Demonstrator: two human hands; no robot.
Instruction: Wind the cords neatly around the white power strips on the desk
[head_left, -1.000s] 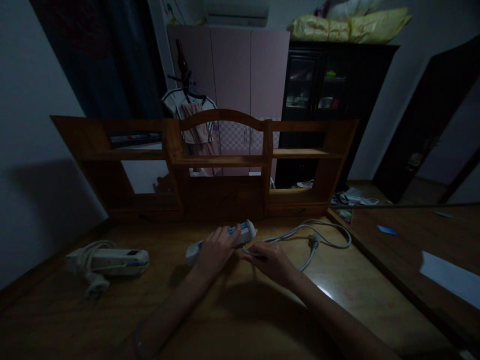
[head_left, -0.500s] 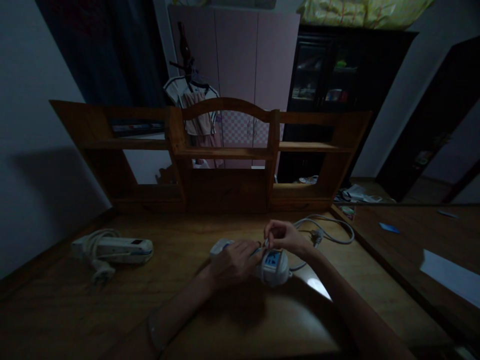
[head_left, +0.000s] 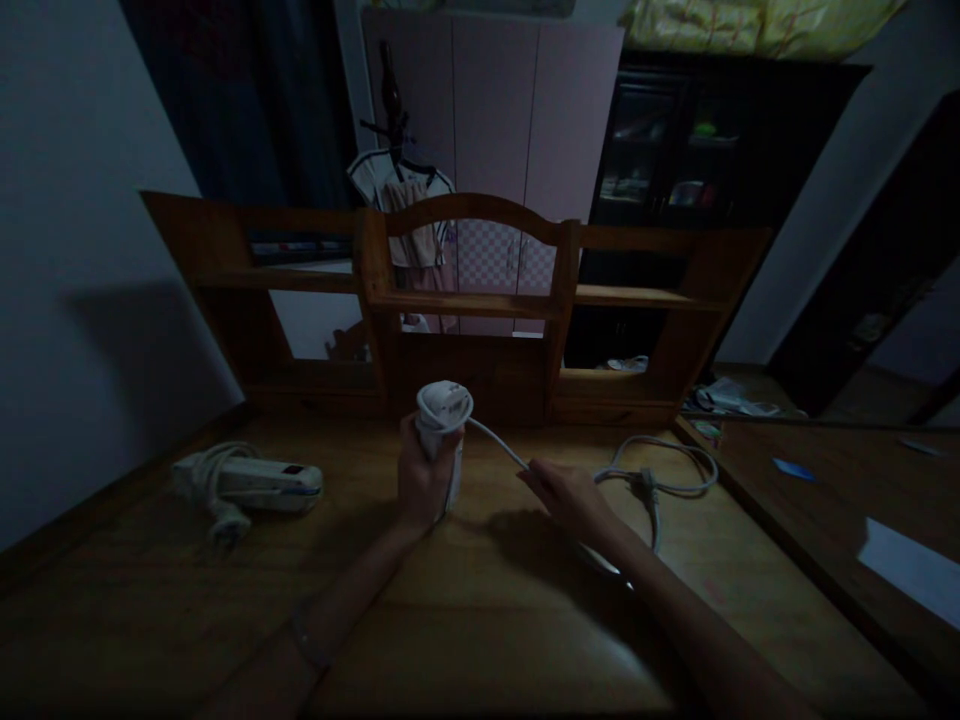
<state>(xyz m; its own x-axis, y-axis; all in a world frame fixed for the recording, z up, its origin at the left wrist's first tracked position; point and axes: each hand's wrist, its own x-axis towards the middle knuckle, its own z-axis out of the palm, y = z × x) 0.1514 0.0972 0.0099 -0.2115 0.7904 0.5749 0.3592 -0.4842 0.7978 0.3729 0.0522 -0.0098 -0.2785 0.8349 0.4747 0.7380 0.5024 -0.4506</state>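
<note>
My left hand (head_left: 421, 482) is wrapped round a white power strip (head_left: 442, 420) and holds it upright on end above the wooden desk (head_left: 465, 620). Its white cord (head_left: 495, 445) runs from the strip's top end down to my right hand (head_left: 570, 495), whose fingers are closed on the cord. Beyond my right hand the cord lies in a loose loop with the plug (head_left: 649, 482) on the desk.
A second white power strip (head_left: 255, 480) with its cord bundled lies at the left of the desk. A wooden shelf unit (head_left: 465, 300) stands along the desk's back edge. To the right is another dark table (head_left: 840, 500) with white paper (head_left: 911, 570).
My left hand lifted the power strip from lying flat to standing on end. My right hand slid out along the cord, away from the strip, to the right.
</note>
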